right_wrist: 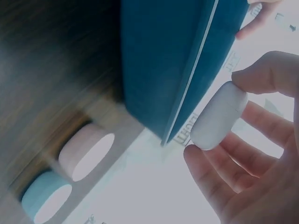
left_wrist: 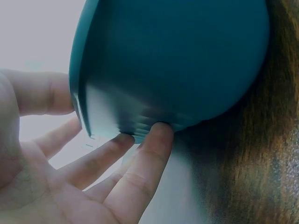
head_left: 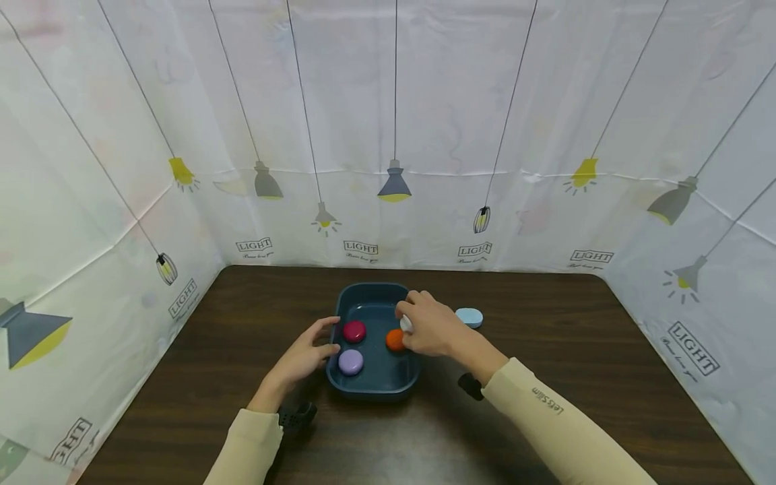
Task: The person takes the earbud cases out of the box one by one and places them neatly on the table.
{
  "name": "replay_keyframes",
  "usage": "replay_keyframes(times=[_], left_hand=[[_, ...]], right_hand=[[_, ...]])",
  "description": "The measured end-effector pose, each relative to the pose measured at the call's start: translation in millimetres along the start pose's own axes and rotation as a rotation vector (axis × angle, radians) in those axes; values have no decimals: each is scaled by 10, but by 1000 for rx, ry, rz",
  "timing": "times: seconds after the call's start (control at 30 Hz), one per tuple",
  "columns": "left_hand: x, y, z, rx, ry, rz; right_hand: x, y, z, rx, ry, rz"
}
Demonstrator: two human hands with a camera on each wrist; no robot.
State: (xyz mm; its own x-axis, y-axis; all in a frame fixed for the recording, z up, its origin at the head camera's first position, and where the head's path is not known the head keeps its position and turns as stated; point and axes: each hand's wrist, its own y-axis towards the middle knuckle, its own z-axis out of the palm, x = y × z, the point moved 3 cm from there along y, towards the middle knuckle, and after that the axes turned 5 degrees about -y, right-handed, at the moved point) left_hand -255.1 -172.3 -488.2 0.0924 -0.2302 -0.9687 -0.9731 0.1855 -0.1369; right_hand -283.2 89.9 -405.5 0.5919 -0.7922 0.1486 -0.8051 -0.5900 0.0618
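White piece: here it is, above the tray (head_left: 372, 389) at the right side, smooth and rounded, probably light and stiff, maybe slick (right_wrist: 219, 115).
Best grip: end to end looks sound; a hard squeeze could shoot it out.
Right hand: part-closed, pinching that piece between thumb and fingertips (head_left: 429, 327).
Left hand: loosely spread, fingertips touching the tray's left wall, pinching nothing (head_left: 303, 353).

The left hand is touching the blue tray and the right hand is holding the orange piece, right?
No: the right hand holds a white oval piece, not the orange piece, as the right wrist view shows. The left hand does touch the blue tray.
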Motion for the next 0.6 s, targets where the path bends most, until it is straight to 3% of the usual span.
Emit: replay_keyframes(times=[0.33,0.6], left_hand=[[16,-12,7,20,-14,15],[15,-15,3,8,-12,13]], right_hand=[[-292,-48,-13,-18,-78,30],[-565,-115,3,-47,-78,62]])
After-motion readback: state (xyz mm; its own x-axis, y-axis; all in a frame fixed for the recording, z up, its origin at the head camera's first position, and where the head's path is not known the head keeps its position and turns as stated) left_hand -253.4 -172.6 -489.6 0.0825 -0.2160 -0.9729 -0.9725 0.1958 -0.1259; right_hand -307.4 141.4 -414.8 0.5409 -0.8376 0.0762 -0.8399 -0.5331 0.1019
